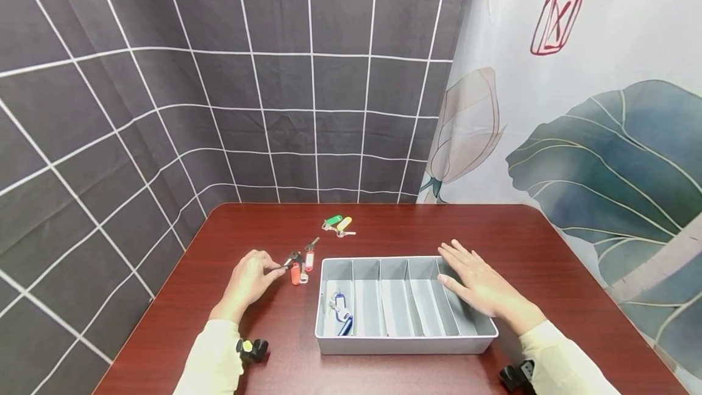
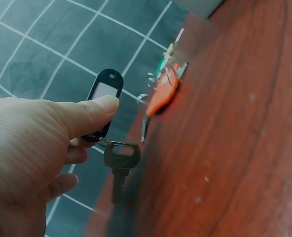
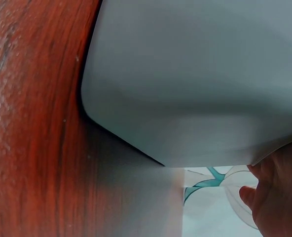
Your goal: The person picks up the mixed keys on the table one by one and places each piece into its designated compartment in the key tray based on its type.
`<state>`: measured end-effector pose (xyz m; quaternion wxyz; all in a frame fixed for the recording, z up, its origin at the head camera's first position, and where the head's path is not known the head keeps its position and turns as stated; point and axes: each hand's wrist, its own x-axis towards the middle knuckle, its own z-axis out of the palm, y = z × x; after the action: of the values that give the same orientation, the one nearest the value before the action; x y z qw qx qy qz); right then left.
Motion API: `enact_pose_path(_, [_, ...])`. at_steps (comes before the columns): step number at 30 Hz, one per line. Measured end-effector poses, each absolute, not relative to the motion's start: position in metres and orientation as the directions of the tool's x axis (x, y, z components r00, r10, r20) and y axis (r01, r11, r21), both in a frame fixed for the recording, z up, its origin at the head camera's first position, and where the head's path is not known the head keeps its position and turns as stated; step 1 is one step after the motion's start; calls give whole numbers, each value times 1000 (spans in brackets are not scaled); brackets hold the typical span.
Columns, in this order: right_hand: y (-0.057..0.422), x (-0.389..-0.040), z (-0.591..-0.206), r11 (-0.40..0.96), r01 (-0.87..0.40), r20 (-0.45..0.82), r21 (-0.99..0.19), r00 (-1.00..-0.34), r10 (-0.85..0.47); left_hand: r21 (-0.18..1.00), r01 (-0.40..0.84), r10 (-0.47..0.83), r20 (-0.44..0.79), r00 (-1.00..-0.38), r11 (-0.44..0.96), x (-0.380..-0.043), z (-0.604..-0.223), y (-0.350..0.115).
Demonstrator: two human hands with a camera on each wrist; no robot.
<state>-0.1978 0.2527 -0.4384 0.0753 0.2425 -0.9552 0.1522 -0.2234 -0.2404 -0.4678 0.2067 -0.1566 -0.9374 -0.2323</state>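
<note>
"What did the left hand (image 1: 249, 282) hold, lower left of the frame?"

"Its thumb and fingers pinched a flat black plastic key tag (image 2: 111, 81), a metal key (image 2: 122, 160) hanging below."

"And the right hand (image 1: 479, 285)?"

"Straight-fingered, thumb apart, at the right end of a grey five-compartment tray (image 1: 408, 346), lower centre. Blue-tagged keys (image 1: 340, 302) lay in its leftmost compartment."

"Others?"

"Red (image 1: 309, 261) and orange plastic tags (image 1: 296, 274) lay on the red-brown worktop (image 1: 417, 227) between left hand and tray."
</note>
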Motion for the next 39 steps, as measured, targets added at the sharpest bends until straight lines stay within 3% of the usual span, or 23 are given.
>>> enact_pose_path(29, [256,-201,-440,820,-510,220,-260,-858,-464,146,567,410,551,-727,810,-207,-409,-213])
enact_pose_path(39, [256,-201,-441,813,-523,243,-257,-849,-469,119,579,455,500,-737,806,-195,-381,-199])
